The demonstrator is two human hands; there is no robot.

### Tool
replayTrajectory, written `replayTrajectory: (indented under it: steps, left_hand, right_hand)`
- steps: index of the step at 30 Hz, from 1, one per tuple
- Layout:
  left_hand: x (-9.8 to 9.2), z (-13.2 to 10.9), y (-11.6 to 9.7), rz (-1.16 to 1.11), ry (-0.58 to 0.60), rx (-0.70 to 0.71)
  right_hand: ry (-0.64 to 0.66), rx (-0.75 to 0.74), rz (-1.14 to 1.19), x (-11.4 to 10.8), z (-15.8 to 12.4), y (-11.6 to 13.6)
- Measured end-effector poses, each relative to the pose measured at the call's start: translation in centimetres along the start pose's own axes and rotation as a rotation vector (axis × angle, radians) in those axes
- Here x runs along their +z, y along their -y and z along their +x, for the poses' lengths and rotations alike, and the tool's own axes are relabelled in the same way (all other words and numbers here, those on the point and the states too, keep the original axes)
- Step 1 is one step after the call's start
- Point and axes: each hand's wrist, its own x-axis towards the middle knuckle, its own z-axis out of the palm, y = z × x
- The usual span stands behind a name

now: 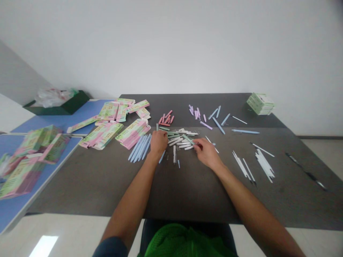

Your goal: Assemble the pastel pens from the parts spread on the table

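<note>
My right hand (207, 151) pinches one end of a green pen piece (188, 139) over a loose pile of white pen parts (175, 140) in the middle of the table. On the pile's left side, my left hand (159, 142) has its fingers closed, and a short grey-green pen piece (157, 126) sticks up from them. More green pen pieces (173, 136) lie between the two hands. Just left of my left hand rests a row of light blue pen barrels (139, 148). A small clear piece (174, 154) and a blue bit (178, 164) lie in front of the pile.
Pink pieces (166, 119), purple pieces (197, 113) and blue barrels (219, 126) lie behind. White refills (264, 165) and a black pen (305, 171) are at right. Printed cartons (134, 132) spread leftward; a box stack (260, 104) stands back right, a dark green tray (57, 107) far left.
</note>
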Motion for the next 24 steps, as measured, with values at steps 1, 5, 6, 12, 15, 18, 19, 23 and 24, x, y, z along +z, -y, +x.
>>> replayTrajectory:
  steps: [1,5,6,12,15,18,19,23,24]
  left_hand:
    - [-0.1,0.4,-0.1,0.012,0.013,0.005]
    - [0.0,2.0,-0.5,0.087,0.073,0.058]
    - [0.1,2.2,-0.6,0.104,0.086,0.064]
    - [1.4,3.2,-0.8,0.096,0.071,0.147]
    - [1.4,3.9,-0.5,0.077,0.077,0.183]
    - [0.7,4.5,0.5,0.067,0.03,0.099]
    - [0.5,4.7,0.9,0.072,0.006,0.043]
    - [0.0,5.2,1.7,0.061,-0.006,-0.014]
    - [0.0,5.4,1.6,0.044,0.014,0.007]
  right_hand:
    - [-0.006,-0.002,-0.006,-0.1,0.0,-0.2]
    - [-0.006,-0.005,-0.019,-0.4,0.1,-0.7]
    - [-0.008,-0.003,-0.021,-0.5,0.2,-0.8]
    - [-0.024,0.011,-0.029,-1.3,0.3,-1.0]
    - [-0.03,0.003,-0.027,-1.6,0.4,-1.0]
    - [-0.045,0.011,-0.035,-1.8,0.5,-1.1]
    - [-0.05,0.014,-0.038,-1.8,0.5,-1.1]
    - [-0.045,0.034,-0.049,-1.8,0.5,-1.3]
    - [-0.038,0.04,-0.05,-1.7,0.5,-1.3]
